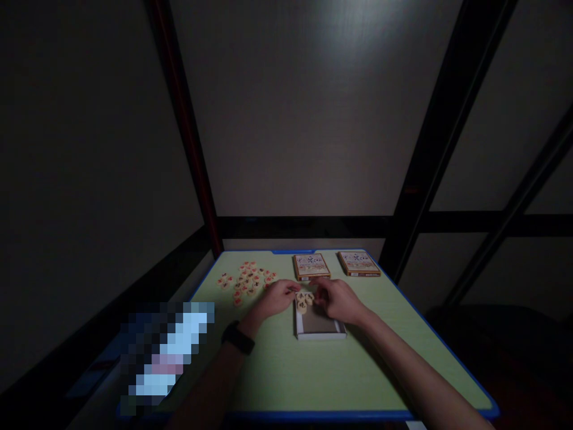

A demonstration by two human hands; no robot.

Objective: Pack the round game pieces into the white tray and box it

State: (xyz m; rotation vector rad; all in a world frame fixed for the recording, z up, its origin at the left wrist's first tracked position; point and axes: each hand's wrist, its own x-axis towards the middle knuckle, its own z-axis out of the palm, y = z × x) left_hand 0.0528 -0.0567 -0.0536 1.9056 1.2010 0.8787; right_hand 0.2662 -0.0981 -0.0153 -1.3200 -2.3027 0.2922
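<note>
Head view, dim light. I see both forearms reaching forward from the near edge of the green surface (286, 373), converging toward the middle. My left hand (278, 298) lies palm down, wrist slightly bent inward, fingers curled with the tips narrow and close together at a small cluster of pale round pieces (304, 300). A dark watch (238, 338) sits on that wrist. My right hand (339, 300) comes in from the other side, knuckles up, fingers bent down and closing in on the same cluster. Too dark and small to tell whether either hand actually grips a piece.

The cluster sits between the two hands, at the far end of an open shallow box tray (320, 329). The tray lies directly below and between the hands, its near half bare and grey.

Just beyond and outward of the left hand, a loose pile of pieces (246, 279) is spread flat. Beyond the fingertips lies one closed printed box (311, 266); a second closed box (359, 263) lies beyond the right hand, apart from the first.
</note>
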